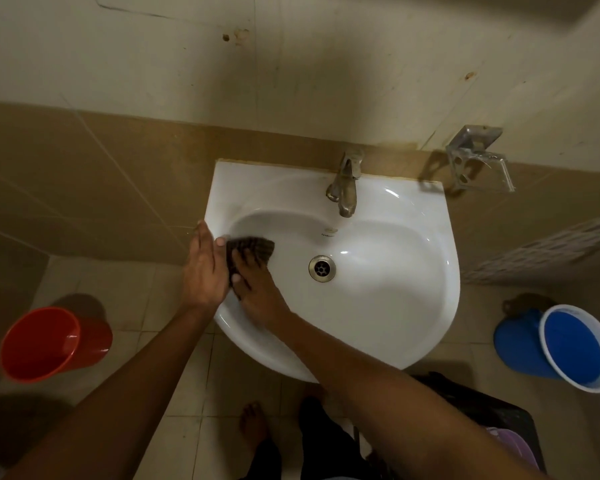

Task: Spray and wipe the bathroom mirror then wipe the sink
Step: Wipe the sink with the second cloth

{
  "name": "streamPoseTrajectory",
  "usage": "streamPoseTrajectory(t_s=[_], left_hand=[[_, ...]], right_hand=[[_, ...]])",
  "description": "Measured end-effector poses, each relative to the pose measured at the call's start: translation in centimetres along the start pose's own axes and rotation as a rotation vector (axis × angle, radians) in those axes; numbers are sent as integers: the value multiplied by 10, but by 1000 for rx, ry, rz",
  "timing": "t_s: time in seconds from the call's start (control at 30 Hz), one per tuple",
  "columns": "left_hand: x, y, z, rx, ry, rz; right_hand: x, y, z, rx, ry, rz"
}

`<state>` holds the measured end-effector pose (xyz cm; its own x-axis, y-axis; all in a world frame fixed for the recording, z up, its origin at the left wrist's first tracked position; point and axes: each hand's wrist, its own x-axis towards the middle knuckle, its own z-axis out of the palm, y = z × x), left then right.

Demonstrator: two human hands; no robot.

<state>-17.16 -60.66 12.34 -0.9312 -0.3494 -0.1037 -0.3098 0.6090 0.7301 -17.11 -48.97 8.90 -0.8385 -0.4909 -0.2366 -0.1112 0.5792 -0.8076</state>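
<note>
right hand (257, 289) presses cloth (253, 249) flat in sink (395, 306); left hand (203, 271) braces rim, fingers straight. best to overlap strokes toward drain (322, 268).

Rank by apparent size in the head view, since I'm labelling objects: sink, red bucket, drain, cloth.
1. sink
2. red bucket
3. cloth, partly hidden under the right hand
4. drain

Home bathroom: wall-hung sink (378, 209), tap (345, 183), tiled walls, buckets on floor.
</note>
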Motion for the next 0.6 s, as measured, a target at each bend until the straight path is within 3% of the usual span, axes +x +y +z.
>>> streamPoseTrajectory(t_s=[0.13, 0.23, 0.37, 0.5, 0.6], left_hand=[[-1, 0, 0, -5, -1, 0], [-2, 2, 0, 5, 4, -15], [-3, 4, -1, 28, 2, -8], [-3, 4, -1, 56, -1, -6], [-6, 7, -3, 56, -9, -20]], right_hand=[[-58, 22, -28, -92, -96, -116], [-80, 68, -65, -367, -135, -144], [-88, 117, -126, -819, -162, 77], [-110, 130, -153, -1045, -99, 218], [-117, 108, -140, -1074, -121, 392]])
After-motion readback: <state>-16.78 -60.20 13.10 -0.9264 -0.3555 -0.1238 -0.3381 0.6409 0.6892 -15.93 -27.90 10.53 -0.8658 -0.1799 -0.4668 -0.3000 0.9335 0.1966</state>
